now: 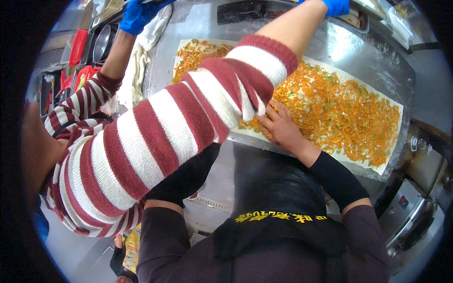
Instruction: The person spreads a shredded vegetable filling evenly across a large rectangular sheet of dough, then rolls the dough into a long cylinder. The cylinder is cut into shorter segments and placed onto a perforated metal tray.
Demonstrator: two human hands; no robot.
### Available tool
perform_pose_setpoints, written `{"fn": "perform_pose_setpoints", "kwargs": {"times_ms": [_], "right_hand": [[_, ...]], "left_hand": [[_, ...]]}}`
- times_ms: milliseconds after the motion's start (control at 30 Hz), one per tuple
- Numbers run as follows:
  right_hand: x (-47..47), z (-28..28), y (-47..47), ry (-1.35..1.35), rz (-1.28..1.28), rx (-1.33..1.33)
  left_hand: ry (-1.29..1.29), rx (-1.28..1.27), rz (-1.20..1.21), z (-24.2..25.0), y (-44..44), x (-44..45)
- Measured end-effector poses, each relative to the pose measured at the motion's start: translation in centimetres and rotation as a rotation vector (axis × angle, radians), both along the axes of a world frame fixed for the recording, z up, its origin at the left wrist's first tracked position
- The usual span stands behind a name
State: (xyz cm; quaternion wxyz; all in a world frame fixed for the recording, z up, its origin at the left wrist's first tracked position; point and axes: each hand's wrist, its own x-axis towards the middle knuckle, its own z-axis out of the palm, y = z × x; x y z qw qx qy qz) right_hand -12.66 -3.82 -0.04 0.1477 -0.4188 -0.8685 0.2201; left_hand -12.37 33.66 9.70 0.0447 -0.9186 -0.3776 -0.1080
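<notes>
My right hand (285, 131) lies palm down at the near edge of a long thin dough sheet (395, 113), its fingers apart and touching the filling. Shredded orange vegetable, likely carrot, mixed with pale and green pieces makes up this filling (339, 113), spread over most of the sheet. A co-worker's red-and-white striped sleeve (152, 141) crosses in front of me and covers part of the sheet and my fingertips. Behind that sleeve my left hand is out of sight; only my black left cuff (187, 177) shows. Under the dough is a metal worktable (357, 53).
The co-worker's blue-gloved hands (132, 17) reach to the far side. A dark rectangular panel or tray (244, 12) is at the table's back. On the left are a white cloth (132, 78), a metal bowl (103, 42) and a red basket (78, 47). Another person's arm (118, 260) shows lower left.
</notes>
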Motion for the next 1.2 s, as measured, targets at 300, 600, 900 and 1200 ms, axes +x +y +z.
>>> {"fn": "perform_pose_setpoints", "kwargs": {"times_ms": [300, 600, 900, 1200], "right_hand": [[0.7, 0.8, 0.1, 0.121, -0.059, -0.184], [2.4, 6.5, 3.4, 0.106, 0.015, -0.135], [1.5, 7.1, 4.5, 0.091, -0.04, -0.04], [1.5, 7.7, 3.7, 0.162, -0.136, -0.047]], "left_hand": [[0.211, 0.473, 0.244, 1.1, -5.3, -5.4], [0.106, -0.116, 0.631, -1.0, -32.4, -25.4], [-0.256, -0.338, 1.021, -11.4, -40.2, -30.5], [-0.221, -0.262, 1.079, -11.8, -36.4, -35.6]]}}
